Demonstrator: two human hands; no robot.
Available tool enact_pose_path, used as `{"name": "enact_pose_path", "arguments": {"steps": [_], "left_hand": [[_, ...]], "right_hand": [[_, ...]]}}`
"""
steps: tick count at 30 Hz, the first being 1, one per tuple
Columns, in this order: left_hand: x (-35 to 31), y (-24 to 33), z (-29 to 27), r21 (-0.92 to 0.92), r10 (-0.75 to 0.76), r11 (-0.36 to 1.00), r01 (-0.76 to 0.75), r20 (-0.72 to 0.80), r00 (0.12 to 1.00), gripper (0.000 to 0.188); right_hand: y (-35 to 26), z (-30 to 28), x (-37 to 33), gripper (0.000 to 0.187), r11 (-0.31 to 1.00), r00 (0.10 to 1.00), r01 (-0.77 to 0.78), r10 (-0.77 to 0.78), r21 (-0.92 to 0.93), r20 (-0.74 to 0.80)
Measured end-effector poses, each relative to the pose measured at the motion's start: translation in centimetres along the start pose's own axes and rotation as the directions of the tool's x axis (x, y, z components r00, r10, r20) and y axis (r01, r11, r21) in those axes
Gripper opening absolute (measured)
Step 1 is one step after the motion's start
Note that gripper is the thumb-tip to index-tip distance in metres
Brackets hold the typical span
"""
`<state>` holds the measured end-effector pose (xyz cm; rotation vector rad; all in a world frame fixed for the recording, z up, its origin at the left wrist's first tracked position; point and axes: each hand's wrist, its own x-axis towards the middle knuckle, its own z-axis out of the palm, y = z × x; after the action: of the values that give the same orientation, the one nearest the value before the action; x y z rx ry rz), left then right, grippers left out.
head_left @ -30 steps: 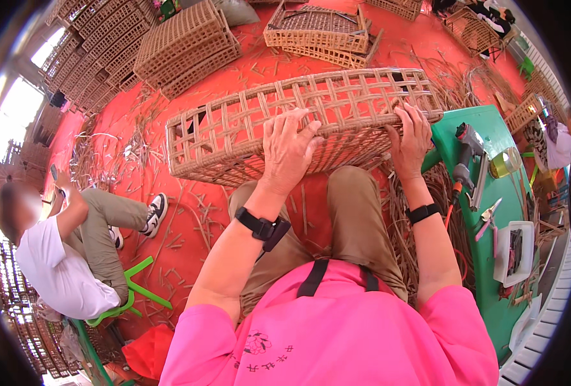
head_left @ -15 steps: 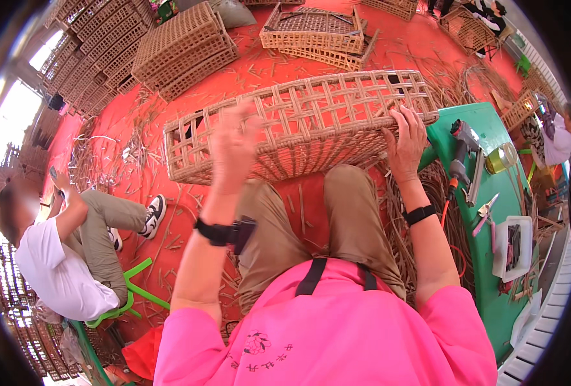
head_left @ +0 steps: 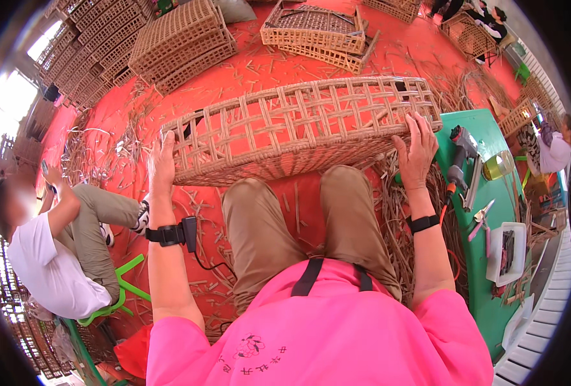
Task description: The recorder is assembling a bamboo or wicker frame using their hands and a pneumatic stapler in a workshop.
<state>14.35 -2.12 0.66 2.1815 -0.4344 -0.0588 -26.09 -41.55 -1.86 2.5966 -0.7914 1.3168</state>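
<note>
A brown woven wicker basket [head_left: 298,128], long and rectangular, is tilted in front of my knees, with an open lattice along its side. My left hand [head_left: 161,166] grips the basket's left end, its palm against the woven edge. At the right end, my right hand [head_left: 417,151] holds the lower rim, fingers over the lattice and thumb apart. Dark patches show at the basket's two upper corners. The undersides of both grips are hidden.
A green table [head_left: 485,257] on my right bears a nail gun [head_left: 458,164], scissors [head_left: 482,215], a yellowish jar [head_left: 498,165] and a white tray [head_left: 507,278]. A seated person [head_left: 60,251] is at left. Stacked baskets [head_left: 176,45] stand beyond; wicker scraps litter the red floor.
My left hand has moved left and down from in front of the lattice to the basket's left end. My right hand has shifted slightly right. The basket has dipped a little.
</note>
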Motion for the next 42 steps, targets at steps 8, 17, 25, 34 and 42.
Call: {"name": "enact_pose_path", "arguments": {"steps": [8,17,25,34,42], "left_hand": [[2.1,-0.8,0.4,-0.032,-0.033,0.999,0.033,-0.024,0.999,0.076],[4.3,1.8,0.6,0.204,0.132,0.972,-0.114,-0.077,0.988,0.072],[8.6,0.1,0.8,0.172,0.117,0.98,-0.104,-0.066,0.991,0.07],[9.8,0.7,1.7,0.137,0.114,0.985,-0.101,-0.096,0.989,0.069],[10.6,0.6,1.4,0.161,0.111,0.982,-0.1,-0.066,0.992,0.069]], "right_hand": [[-0.4,1.2,0.9,0.055,1.0,1.0,0.005,-0.005,-0.004,-0.019],[-0.1,3.5,3.1,0.054,1.0,0.999,0.016,-0.016,-0.001,-0.046],[-0.3,5.8,4.9,0.054,1.0,0.998,0.023,-0.023,-0.003,-0.054],[0.3,7.4,5.7,0.058,0.998,0.999,-0.001,-0.001,-0.061,-0.032],[0.0,7.8,6.3,0.058,0.998,1.0,-0.003,0.001,-0.059,-0.031]]}}
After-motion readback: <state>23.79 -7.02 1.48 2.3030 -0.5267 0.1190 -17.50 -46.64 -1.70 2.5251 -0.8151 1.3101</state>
